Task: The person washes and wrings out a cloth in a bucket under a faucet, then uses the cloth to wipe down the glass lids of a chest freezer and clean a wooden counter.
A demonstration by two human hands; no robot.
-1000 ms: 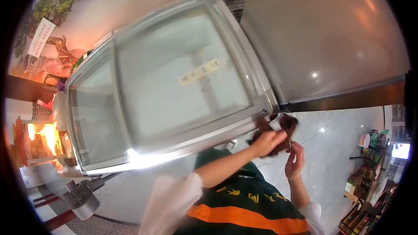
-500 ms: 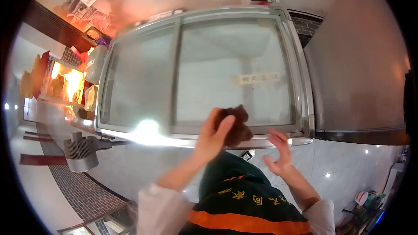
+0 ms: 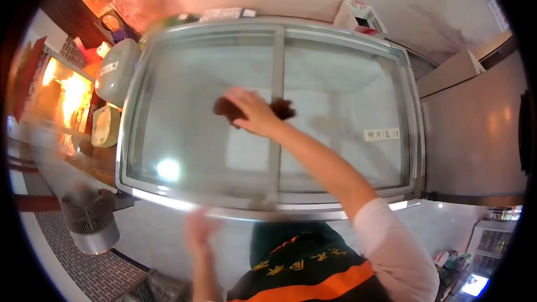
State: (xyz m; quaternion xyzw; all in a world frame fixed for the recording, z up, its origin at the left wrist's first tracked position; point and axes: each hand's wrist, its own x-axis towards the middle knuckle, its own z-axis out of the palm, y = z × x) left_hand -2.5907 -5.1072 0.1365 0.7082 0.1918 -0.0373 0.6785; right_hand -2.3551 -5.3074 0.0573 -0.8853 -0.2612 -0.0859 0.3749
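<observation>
A dark brown cloth lies bunched on the glass top of a chest freezer, close to the metal bar between its two panes. My right hand reaches across and presses down on the cloth, which sticks out on both sides of the palm. Over the freezer's front edge, my left hand is smeared by motion, and its fingers cannot be made out. A handwritten paper label is on the right pane.
At the left stand a grey-green appliance and a brightly lit box. A cylindrical metal device sits at the front left corner. Behind the freezer is a white box. A large metal cabinet adjoins on the right.
The cloth has passed from my left hand to my right hand and now lies farther back on the glass. My left hand has drawn back to the front left. The view has shifted.
</observation>
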